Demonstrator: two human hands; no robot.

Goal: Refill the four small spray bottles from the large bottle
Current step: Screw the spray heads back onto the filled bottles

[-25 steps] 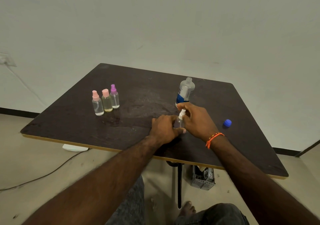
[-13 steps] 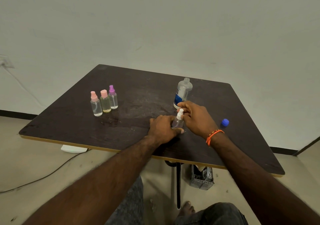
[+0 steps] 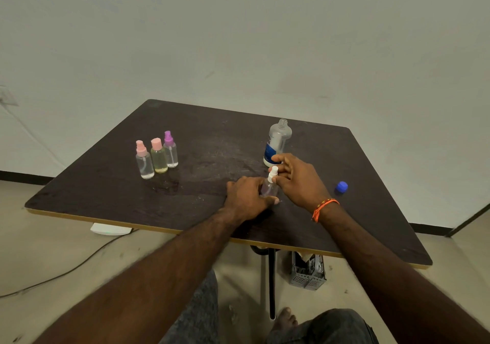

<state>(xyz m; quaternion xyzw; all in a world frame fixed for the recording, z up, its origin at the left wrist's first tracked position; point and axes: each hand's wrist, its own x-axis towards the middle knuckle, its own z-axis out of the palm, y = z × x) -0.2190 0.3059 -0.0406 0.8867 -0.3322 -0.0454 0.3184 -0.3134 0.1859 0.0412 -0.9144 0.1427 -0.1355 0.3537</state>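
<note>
A small clear spray bottle [image 3: 270,187] with a white spray top [image 3: 273,174] stands near the middle of the dark table [image 3: 212,137]. My left hand [image 3: 248,198] grips its body from the left. My right hand [image 3: 297,180] pinches the white top from the right. Just behind them the large clear bottle [image 3: 278,139] with a blue label stands uncapped. Its blue cap [image 3: 341,186] lies to the right. Three other small spray bottles stand together at the left: a pink-topped one [image 3: 144,162], a yellowish one with a pink cap [image 3: 158,158] and a purple-topped one [image 3: 170,151].
The table's near edge [image 3: 159,228] runs across in front of my arms. Under the table are its black leg [image 3: 271,285], a grey crate [image 3: 309,270] and my bare foot [image 3: 283,319]. A white device [image 3: 110,229] and a cable [image 3: 61,272] lie on the floor at left.
The view has shifted slightly. Both hands stay on the small bottle; my right fingers have shifted a little around the white top.
</note>
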